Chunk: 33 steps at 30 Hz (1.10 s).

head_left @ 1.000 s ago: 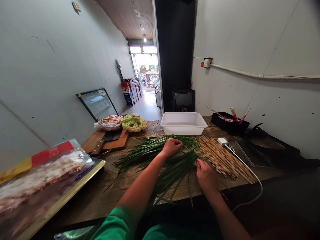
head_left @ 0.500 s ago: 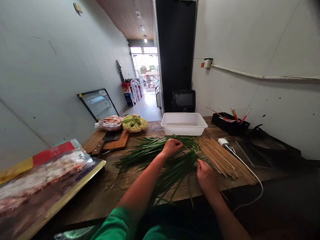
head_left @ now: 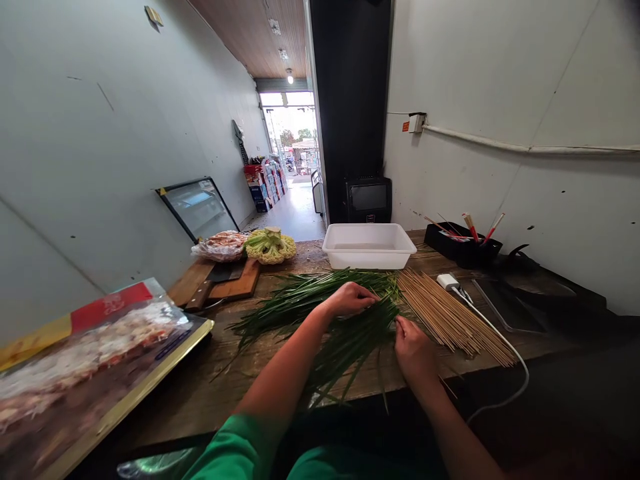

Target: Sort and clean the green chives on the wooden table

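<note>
Two leafy heaps of garlic chives lie on the wooden table, the front bunch (head_left: 345, 350) beneath my left forearm and the back bunch (head_left: 285, 300) beyond it. My left hand (head_left: 350, 300) is closed in a pinch above them, its fingertips on chives near the stem ends. To its right, my right hand (head_left: 414, 343) is pinched at the stem ends of the front bunch. A thin bamboo skewer (head_left: 449, 388) shows past the right wrist, in line with those fingers; its middle is hidden by the hand. More bamboo skewers (head_left: 450, 313) lie spread to the right.
Behind the chives stands a white plastic tub (head_left: 369, 259). A cauliflower (head_left: 270, 247), a bagged food item (head_left: 220, 247) and a cleaver (head_left: 226, 272) are on cutting boards at left. A large printed package (head_left: 100, 360) is nearer. A charger (head_left: 448, 281) with cable and a black tray (head_left: 457, 247) are right.
My left hand has shifted slightly right, bringing its fingertips closer to the stem ends by my right hand. My right hand has hardly moved.
</note>
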{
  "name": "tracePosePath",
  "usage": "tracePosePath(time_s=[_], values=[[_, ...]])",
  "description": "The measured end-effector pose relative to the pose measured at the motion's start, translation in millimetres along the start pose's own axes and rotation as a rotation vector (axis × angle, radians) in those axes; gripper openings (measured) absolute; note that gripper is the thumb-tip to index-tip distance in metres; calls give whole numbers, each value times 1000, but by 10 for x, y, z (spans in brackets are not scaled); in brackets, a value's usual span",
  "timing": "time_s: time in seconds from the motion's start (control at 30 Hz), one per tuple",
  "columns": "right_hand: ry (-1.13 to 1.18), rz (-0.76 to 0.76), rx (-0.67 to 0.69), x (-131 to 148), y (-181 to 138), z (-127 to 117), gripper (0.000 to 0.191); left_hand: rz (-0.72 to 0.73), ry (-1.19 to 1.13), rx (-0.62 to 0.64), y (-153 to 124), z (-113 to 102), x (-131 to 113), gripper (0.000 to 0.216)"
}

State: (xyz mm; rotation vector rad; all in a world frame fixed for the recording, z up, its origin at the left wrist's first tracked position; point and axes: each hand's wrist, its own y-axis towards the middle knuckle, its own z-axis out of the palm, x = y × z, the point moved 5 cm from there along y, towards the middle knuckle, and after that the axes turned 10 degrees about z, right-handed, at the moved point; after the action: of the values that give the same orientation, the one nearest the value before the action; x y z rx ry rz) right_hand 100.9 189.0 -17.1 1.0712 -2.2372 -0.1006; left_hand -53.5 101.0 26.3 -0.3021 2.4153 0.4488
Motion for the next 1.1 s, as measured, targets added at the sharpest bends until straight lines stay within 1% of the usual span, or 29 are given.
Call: tracePosePath(time_s=[0.07,0.1,0.13,0.23,0.33,0.43,0.6,0.7,0.83,0.93,1.1], values=[[-3,3,7,4,0,-2,35,-48,182,-126,-5,-90,71,27],[-6,5,12,6,0,-3,35,-67,289,-173,-9,-118,103,25],[-8,5,16,8,-1,-4,35,-83,390,-193,-11,-123,131,23],[-9,0,9,9,-2,-8,34,-128,590,-140,7,-40,210,18],[-11,-8,2,1,-1,-2,35,-144,692,-147,44,39,234,18],[-22,-7,10,-7,2,8,35,-108,723,-183,88,81,217,16],[-37,-9,3,0,4,1,34,-86,763,-110,119,143,219,14],[-35,-15,-5,6,6,1,34,-97,750,-120,115,168,211,15],[-20,-15,-1,6,6,6,33,-121,752,-102,124,217,218,19],[-11,-11,2,3,4,5,33,-164,742,-135,126,210,249,17],[-5,-16,-9,-1,1,4,35,-182,739,-159,115,170,255,19]])
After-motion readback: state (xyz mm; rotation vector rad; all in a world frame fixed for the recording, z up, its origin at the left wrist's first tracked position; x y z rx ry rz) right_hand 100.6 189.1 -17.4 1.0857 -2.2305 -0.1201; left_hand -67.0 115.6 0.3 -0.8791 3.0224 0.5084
